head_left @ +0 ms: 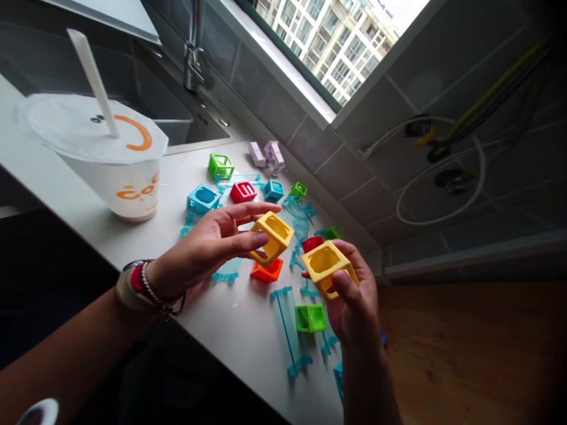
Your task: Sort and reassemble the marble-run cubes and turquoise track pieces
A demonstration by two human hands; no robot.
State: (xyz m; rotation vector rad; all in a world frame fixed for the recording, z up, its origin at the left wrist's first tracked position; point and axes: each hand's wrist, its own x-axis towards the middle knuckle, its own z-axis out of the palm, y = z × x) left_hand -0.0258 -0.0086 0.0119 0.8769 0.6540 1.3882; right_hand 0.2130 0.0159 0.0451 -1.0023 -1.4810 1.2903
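My left hand (212, 245) pinches a hollow yellow plastic cube (272, 236) between thumb and fingers, above the white counter (230, 319). My right hand (354, 295) grips a second yellow cube (325, 265) just to the right of it; the two cubes are close but apart. Under them lie an orange cube (267, 271), a red cube (312, 242) and a green cube (310, 317). A clear blue track piece (287, 330) lies beside the green cube.
Further back lie blue (202, 199), red (243, 192) and green (221, 166) cubes, lilac pieces (267, 154) and several blue track pieces. A lidded white cup with a straw (119, 159) stands at the left. A sink with tap (194, 59) is behind it. The counter ends at the right above a wooden floor.
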